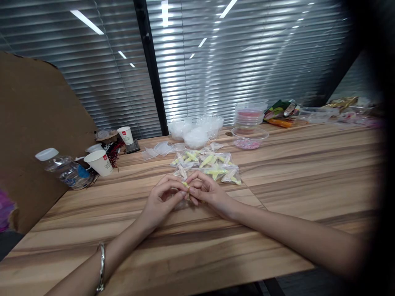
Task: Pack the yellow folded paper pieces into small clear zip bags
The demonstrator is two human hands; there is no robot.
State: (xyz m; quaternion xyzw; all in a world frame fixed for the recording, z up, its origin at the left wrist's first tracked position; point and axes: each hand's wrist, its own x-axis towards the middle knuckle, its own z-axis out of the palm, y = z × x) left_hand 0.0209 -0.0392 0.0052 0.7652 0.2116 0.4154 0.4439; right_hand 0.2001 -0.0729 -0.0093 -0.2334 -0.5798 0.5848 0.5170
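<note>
- Nearest the camera, a silver bracelet (102, 265) circled the left forearm (123, 242), which slanted up from the lower left; the right forearm (277, 230) came in from the lower right, both over the wooden table (308, 181).
- Between the left hand (165, 197) and the right hand (205, 193), right at the fingertips, sat a small yellow piece (185, 185), neither hand clearly nearer to it.
- Both hands looked pinched on that piece, thumbs and fingers closing from either side; so much was covered that, from where I stood, I couldn't tell its long axis.
- Just beyond the fingertips lay clear packets (212, 170) of yellow and whitish pieces, crowding the far side of the grip.
- Farther off, past the left hand, flat clear bags (160, 150) overlapped; a clear tub (264, 135) stood well beyond the right.
- Wood grain ran from the wrists to the table's near edge and widely rightward, so room to move seemed best there.
- Well apart on the left stood a paper cup (99, 163), beside a bottle (66, 168).
</note>
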